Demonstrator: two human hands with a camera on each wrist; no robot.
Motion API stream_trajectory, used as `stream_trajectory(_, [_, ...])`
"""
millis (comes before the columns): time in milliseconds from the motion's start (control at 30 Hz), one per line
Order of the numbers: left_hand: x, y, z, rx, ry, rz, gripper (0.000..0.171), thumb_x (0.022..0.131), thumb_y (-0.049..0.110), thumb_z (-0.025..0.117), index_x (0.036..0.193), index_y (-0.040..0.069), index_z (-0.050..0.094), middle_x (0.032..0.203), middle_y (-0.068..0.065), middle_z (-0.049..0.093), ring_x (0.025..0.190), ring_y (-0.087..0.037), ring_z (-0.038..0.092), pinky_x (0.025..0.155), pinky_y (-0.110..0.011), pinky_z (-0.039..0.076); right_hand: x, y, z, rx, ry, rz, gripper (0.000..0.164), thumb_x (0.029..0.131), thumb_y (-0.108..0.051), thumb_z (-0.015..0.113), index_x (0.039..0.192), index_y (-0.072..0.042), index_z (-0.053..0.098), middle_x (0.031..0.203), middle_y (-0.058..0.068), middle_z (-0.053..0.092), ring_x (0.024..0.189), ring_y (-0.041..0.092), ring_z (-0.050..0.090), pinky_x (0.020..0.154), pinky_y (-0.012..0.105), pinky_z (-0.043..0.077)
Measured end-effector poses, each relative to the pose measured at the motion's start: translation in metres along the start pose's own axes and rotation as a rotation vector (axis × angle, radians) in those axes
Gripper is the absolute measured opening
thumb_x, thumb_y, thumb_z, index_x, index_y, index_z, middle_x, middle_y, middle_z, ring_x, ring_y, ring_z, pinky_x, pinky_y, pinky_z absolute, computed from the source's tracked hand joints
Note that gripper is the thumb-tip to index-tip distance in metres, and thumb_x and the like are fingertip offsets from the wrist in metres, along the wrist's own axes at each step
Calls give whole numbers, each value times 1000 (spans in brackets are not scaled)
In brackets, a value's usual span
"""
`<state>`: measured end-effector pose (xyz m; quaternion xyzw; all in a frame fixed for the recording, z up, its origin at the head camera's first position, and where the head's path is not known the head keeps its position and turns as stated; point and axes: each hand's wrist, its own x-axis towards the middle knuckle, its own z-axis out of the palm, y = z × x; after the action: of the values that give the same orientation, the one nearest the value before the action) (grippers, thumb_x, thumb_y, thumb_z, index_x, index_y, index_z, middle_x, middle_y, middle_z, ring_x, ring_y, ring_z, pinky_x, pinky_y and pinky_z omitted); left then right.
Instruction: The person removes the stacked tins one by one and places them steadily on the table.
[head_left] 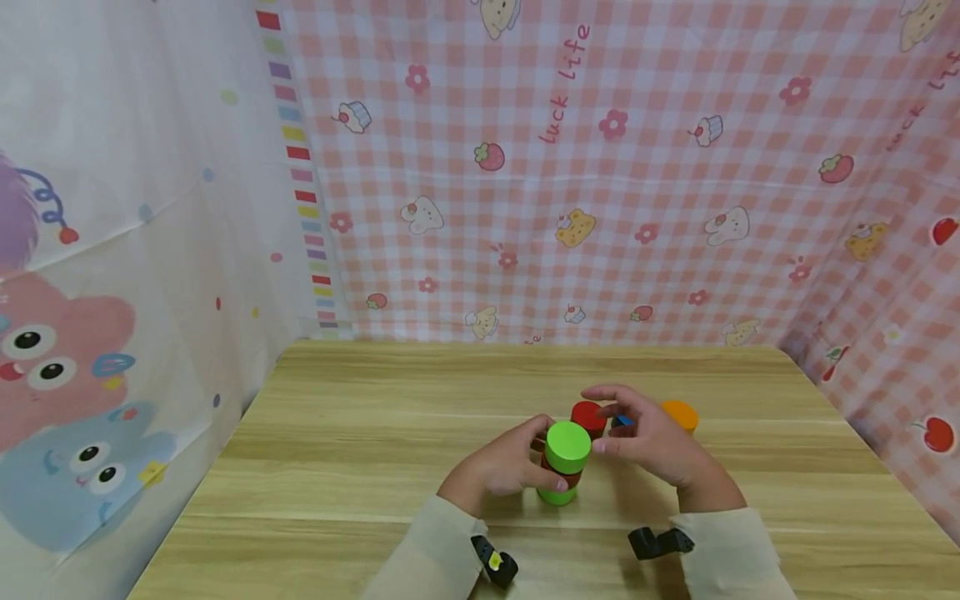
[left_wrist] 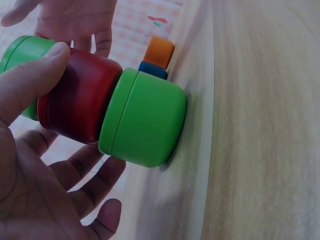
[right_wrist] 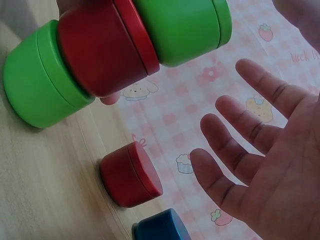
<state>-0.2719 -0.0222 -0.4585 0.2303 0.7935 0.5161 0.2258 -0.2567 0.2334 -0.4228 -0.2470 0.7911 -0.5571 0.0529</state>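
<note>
Red lettering (head_left: 566,83) on the pink-checked cloth (head_left: 555,179) reads "luck life"; similar wording (head_left: 924,102) repeats at the head view's right edge, partly cut off. The right wrist view shows "luck" there.

- Bright green: the top lidded canister (head_left: 567,443) and bottom lidded canister (left_wrist: 150,120) at my left hand (head_left: 498,467).
- Deep red: the middle lidded canister (left_wrist: 85,100) in its grip.
- Just beyond my grip: a red canister (right_wrist: 129,175), a blue canister (right_wrist: 162,227), an orange canister (head_left: 681,414).
- Beneath: a yellowish-brown tabletop (head_left: 337,467), streaked wood grain.
- Farther beyond: a pink-and-white gingham curtain (head_left: 525,192) with strawberries, cupcakes, flowers.
- Left of my grip: a white curtain (head_left: 187,250), coloured dots.
- Nearer me: cream sleeves (head_left: 431,554).
</note>
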Motion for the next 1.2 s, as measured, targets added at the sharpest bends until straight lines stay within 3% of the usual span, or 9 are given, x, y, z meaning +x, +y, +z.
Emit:
stream_trajectory(333, [-2, 1, 0, 3, 2, 5, 52, 87, 14, 87, 128, 28, 59, 126, 7, 64, 125, -19, 57, 115, -57, 41, 1, 1, 4, 6, -73, -19, 57, 91, -8, 80, 143, -9, 57, 128, 22, 65, 108, 39, 64, 85, 36, 59])
stream_trajectory(500, [-2, 1, 0, 6, 3, 14, 50, 87, 14, 87, 127, 27, 59, 126, 8, 64, 125, -18, 58, 115, -56, 42, 2, 4, 5, -14, -104, -66, 56, 90, -8, 81, 142, -8, 58, 126, 26, 64, 105, 34, 65, 87, 38, 59])
stream_trajectory(667, [-2, 0, 0, 9, 2, 18, 49, 88, 14, 87, 126, 27, 59, 126, 7, 64, 124, -18, 59, 114, -54, 43, 3, 3, 7, -26, -117, -84, 55, 90, -9, 82, 140, -7, 59, 125, 18, 66, 104, 31, 65, 87, 37, 59])
stream_trajectory(1200, [-2, -1, 0, 0, -10, 26, 47, 88, 15, 87, 124, 26, 59, 126, 6, 63, 119, -15, 59, 111, -50, 46, 5, 2, 13, -27, -167, 14, 58, 89, -15, 84, 141, -6, 59, 119, 13, 65, 103, 37, 58, 89, 39, 58])
